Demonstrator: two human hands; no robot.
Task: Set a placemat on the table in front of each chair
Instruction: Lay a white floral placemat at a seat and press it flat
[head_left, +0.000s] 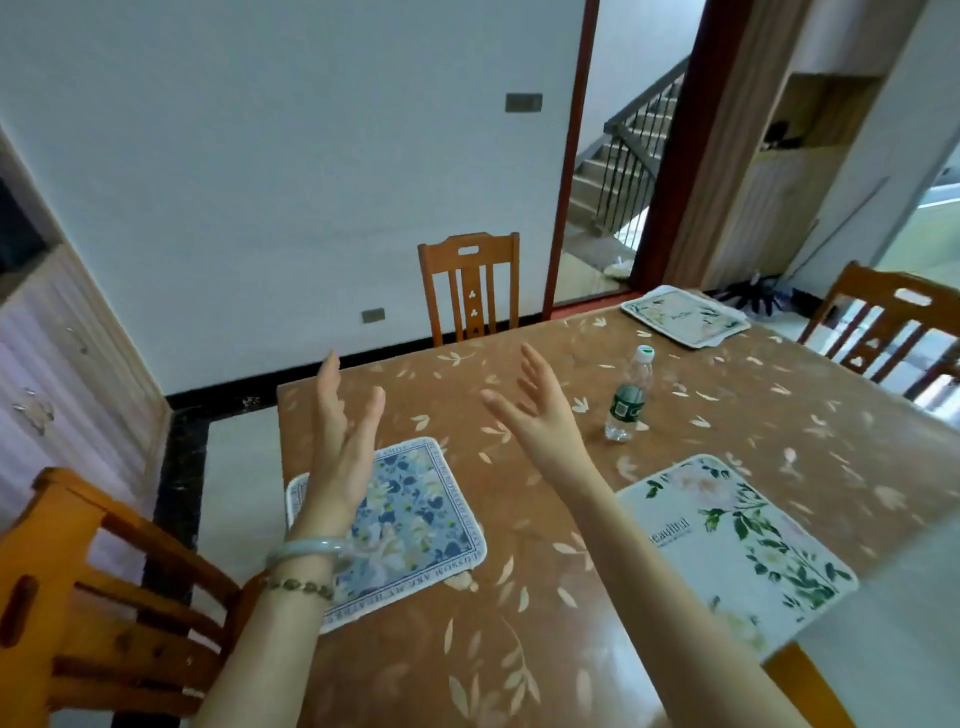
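While the left hand (343, 447) and right hand (535, 410) hover empty, fingers straight, above the table (498, 623), a blue placemat (421, 525) lies near left, a leafy placemat (737, 551) near right, and a third placemat (685, 314) far right.

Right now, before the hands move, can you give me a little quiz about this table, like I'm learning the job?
1. True or false: the water bottle lies on its side.
2. Which thing lies below the left hand? A. the blue flowered placemat B. a plate C. a spoon
3. What is missing from the table in front of the chair by the wall?

Key:
1. False, it stands upright.
2. A.
3. A placemat.
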